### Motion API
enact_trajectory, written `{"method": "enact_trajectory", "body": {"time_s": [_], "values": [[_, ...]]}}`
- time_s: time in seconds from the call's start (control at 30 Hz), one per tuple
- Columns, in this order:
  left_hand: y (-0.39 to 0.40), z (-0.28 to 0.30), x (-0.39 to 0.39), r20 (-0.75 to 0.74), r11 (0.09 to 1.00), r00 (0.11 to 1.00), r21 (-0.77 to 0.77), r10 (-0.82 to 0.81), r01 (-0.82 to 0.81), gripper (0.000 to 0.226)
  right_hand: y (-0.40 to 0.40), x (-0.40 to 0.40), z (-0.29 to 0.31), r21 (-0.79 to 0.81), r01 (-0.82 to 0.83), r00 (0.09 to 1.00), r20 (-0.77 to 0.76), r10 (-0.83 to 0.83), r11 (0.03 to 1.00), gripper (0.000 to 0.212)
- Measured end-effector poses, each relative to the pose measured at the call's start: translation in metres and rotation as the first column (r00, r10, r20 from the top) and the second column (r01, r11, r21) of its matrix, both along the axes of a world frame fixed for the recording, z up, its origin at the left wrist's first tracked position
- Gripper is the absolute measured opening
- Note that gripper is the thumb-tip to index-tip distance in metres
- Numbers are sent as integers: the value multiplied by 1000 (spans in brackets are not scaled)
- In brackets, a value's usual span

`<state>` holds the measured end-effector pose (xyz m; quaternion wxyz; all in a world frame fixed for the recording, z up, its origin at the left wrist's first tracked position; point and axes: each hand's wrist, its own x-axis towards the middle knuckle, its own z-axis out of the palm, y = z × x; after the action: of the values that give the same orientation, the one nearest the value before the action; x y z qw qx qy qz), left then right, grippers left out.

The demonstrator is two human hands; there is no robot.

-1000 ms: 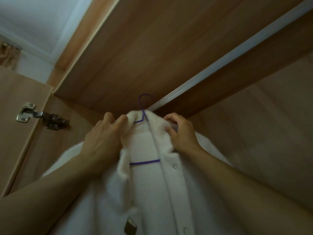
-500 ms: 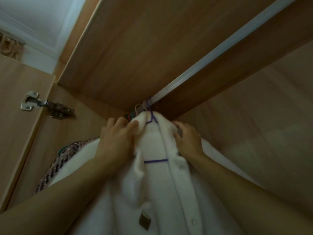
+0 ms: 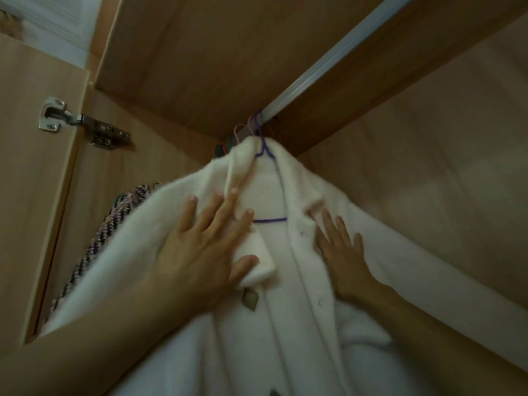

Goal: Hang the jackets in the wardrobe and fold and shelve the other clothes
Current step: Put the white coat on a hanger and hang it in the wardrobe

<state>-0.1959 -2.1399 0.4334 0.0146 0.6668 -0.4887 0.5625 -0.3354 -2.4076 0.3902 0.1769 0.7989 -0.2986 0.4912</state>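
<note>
A white fleece jacket (image 3: 288,281) hangs lengthwise downward, collar up, on a purple hanger (image 3: 264,150) hooked over the wardrobe rail (image 3: 328,64); the left hand (image 3: 205,252) and right hand (image 3: 343,252) press flat on its front, fingers spread; a tweed garment (image 3: 114,221) hangs just behind.

Dim, warm light over light-brown wood panels (image 3: 428,155); metal hinge (image 3: 83,122) on the open door (image 3: 31,167) at left; white ceiling moulding (image 3: 51,18) upper left.
</note>
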Motion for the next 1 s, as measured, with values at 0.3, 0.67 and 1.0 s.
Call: {"method": "enact_trajectory", "body": {"time_s": [0.3, 0.67, 1.0], "values": [[17, -77, -21, -4, 994, 994, -38, -106, 105, 83, 35, -12, -129, 86, 84, 994, -77, -77, 993, 74], [46, -103, 1, 110, 932, 978, 301, 178, -203, 89, 45, -42, -235, 289, 17, 993, -114, 17, 957, 76], [72, -169, -61, -51, 869, 974, 464, 220, -172, 90, 81, -86, -241, 491, -120, 980, -79, 181, 863, 107]]}}
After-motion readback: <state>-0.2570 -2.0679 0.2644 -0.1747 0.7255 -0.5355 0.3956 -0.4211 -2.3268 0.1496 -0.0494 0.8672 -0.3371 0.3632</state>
